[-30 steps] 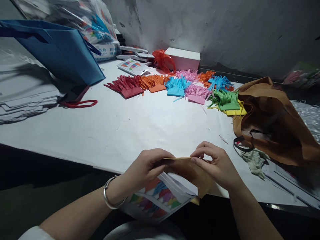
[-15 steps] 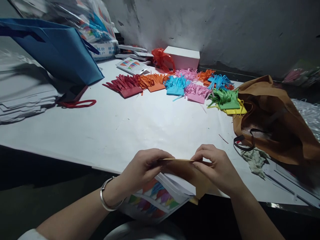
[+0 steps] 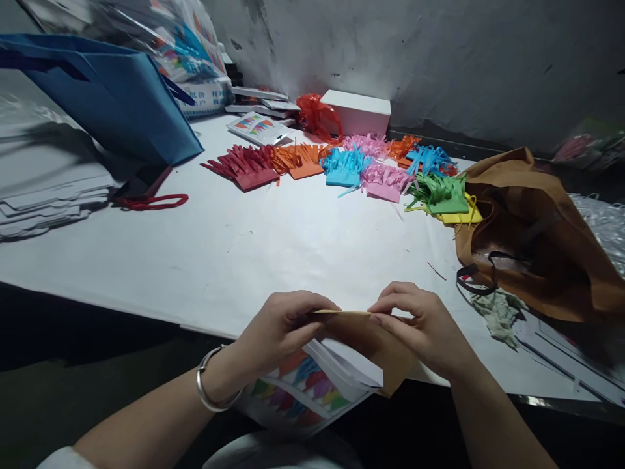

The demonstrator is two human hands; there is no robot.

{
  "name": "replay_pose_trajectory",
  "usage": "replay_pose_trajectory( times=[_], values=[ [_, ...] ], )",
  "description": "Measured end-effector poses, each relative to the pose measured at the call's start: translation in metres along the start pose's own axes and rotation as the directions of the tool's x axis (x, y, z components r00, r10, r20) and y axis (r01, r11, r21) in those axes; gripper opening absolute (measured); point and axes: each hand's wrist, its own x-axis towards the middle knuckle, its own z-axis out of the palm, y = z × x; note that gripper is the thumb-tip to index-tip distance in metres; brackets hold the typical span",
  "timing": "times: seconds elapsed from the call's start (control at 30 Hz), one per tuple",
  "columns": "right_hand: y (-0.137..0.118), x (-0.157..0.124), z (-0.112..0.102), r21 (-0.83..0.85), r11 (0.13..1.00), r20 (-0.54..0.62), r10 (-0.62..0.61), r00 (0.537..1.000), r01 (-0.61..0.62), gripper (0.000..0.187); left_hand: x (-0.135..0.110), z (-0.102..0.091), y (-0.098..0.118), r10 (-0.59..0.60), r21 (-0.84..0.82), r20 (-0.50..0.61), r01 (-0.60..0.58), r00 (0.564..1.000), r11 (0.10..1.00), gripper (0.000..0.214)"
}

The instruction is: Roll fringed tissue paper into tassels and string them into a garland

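Both of my hands pinch the top edge of a tan sheet, apparently folded paper, at the table's front edge. My left hand is closed on the left end of that edge. My right hand grips it farther right with thumb and fingers. Below my left hand a white printed packet, with pictures of coloured tassels, leans tilted over my lap. Whether my left hand also holds this packet is hidden.
Fringed paper tassels in red, blue and green lie in a row across the table. At right sits a brown bag. A blue bag and stacked white cards stand left, a white box behind.
My right hand has shifted slightly left along the sheet's edge, closer to my left hand. The sheet's lower part has changed shape a little; the packet stays put.
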Motion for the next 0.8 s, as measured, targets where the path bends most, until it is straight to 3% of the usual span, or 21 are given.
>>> replay_pose_trajectory(
  times=[0.1,0.27,0.47,0.63,0.8],
  values=[
    [0.001,0.000,0.005,-0.075,0.994,-0.109,-0.088,0.990,0.080,0.014,0.000,0.000,0.001,-0.004,-0.003,0.017,0.004,1.000,1.000,0.021],
    [0.006,0.000,0.010,-0.172,0.952,-0.216,-0.287,0.933,0.253,0.015,0.001,0.000,0.002,-0.027,0.000,0.006,0.027,1.000,1.000,0.023],
    [0.006,-0.001,0.013,-0.251,0.902,-0.253,-0.411,0.876,0.351,0.022,0.001,0.000,0.001,-0.018,-0.003,-0.001,0.018,1.000,1.000,0.023],
    [0.010,-0.004,0.019,-0.460,0.792,-0.252,-0.549,0.796,0.401,0.024,0.002,0.001,-0.002,-0.040,-0.038,-0.003,0.040,0.999,0.998,0.023],
    [0.014,-0.004,0.022,-0.519,0.757,-0.224,-0.569,0.791,0.397,0.022,0.002,0.001,-0.003,-0.061,-0.080,0.019,0.062,0.998,0.995,0.022]
  ],
)
